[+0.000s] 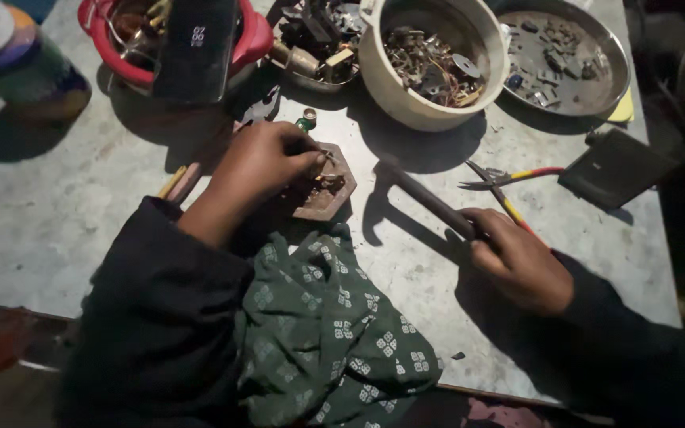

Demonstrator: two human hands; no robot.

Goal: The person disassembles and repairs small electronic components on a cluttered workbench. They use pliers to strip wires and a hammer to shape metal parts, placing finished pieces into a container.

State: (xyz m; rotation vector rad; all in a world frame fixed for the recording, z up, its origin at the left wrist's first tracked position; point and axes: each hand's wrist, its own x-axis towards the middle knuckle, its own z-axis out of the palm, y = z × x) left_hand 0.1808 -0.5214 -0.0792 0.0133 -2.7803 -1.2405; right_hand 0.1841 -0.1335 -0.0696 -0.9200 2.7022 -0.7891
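Note:
My left hand (pixel 263 166) pinches a small metal piece against a hexagonal metal block (pixel 328 190) in the middle of the grey table. My right hand (pixel 513 257) grips the handle of a hammer (pixel 426 198), whose head hangs raised just to the right of the block. A green patterned cloth (pixel 327 333) lies under my left forearm, at the table's near edge.
Pliers with red and yellow handles (pixel 501 178) lie right of the hammer. A white bowl (pixel 406 103) of small metal parts, a steel plate (pixel 616 47) of scrap, a red basin (pixel 251 40), a dark wallet-like case (pixel 616 166) and a jar (pixel 21 63) line the far side.

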